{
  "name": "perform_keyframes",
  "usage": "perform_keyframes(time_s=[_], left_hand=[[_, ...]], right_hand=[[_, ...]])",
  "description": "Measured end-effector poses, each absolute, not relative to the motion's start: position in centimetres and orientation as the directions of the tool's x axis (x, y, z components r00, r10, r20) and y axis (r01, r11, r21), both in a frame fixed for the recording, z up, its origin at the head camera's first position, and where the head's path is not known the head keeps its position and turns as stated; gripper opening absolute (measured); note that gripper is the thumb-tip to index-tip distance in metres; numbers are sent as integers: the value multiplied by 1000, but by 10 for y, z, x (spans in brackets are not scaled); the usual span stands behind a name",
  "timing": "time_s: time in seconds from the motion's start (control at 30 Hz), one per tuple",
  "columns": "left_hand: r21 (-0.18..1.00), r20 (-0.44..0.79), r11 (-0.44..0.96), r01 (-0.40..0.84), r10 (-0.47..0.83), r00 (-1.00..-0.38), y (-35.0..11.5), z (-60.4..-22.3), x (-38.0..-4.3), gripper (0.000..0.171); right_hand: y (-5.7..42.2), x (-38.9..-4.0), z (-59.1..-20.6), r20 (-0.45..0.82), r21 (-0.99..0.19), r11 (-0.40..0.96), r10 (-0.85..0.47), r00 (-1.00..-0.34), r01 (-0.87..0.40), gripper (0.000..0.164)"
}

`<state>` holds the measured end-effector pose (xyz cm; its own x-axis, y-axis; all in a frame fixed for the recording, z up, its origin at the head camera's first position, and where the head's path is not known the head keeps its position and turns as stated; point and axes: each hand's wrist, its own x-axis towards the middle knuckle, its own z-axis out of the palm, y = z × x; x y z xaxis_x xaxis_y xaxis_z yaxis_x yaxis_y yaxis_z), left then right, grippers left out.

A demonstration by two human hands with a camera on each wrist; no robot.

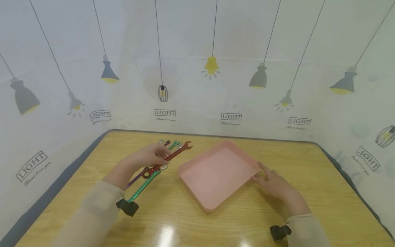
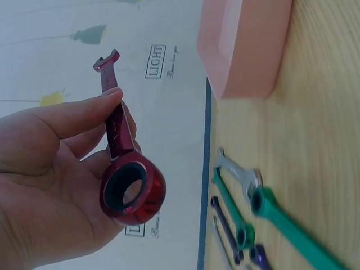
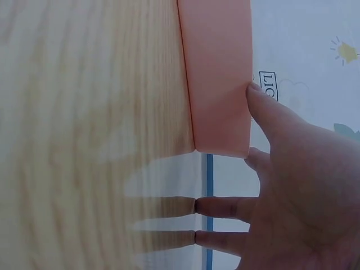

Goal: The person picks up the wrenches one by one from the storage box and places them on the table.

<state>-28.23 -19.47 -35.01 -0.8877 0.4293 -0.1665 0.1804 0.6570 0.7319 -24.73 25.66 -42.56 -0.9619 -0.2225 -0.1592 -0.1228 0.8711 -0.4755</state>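
My left hand (image 1: 153, 156) pinches a red combination wrench (image 2: 121, 129) by its shank, raised above the table. In the left wrist view its ring end is nearest the camera and its open end points away. Below lie several other wrenches, among them a green wrench (image 1: 143, 186) near the left wrist and a silver wrench (image 2: 239, 173). A pink tray (image 1: 206, 201) stands to the right of them. At its right corner rests my right hand (image 1: 274, 185), thumb and forefinger touching the tray and the other fingers straight, tips at the tabletop.
The wooden table (image 1: 247, 219) has a dark edge band (image 1: 197, 134) along the back. Beyond it hangs a pale cloth wall (image 1: 191, 103) printed with lamps. Each wrist carries a black strap mount (image 1: 279, 232).
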Motion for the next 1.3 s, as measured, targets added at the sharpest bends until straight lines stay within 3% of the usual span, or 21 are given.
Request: perform_keyframes(time_s=[0.17,0.6,1.3], left_hand=[[716,-163,677,171,400,-902,-216,-349,-279,35],[736,-247,676,-1,268,-931,-267,-365,-269,34],[678,-276,732,-62,175,-945,-333,-407,-269,32]], right_hand=[[257,-248,-425,-170,-475,872,-226,-959,-121,84],[256,-246,-427,-151,-475,870,-229,-962,-132,82],[257,-247,-428,-142,-470,873,-219,-965,-129,83]])
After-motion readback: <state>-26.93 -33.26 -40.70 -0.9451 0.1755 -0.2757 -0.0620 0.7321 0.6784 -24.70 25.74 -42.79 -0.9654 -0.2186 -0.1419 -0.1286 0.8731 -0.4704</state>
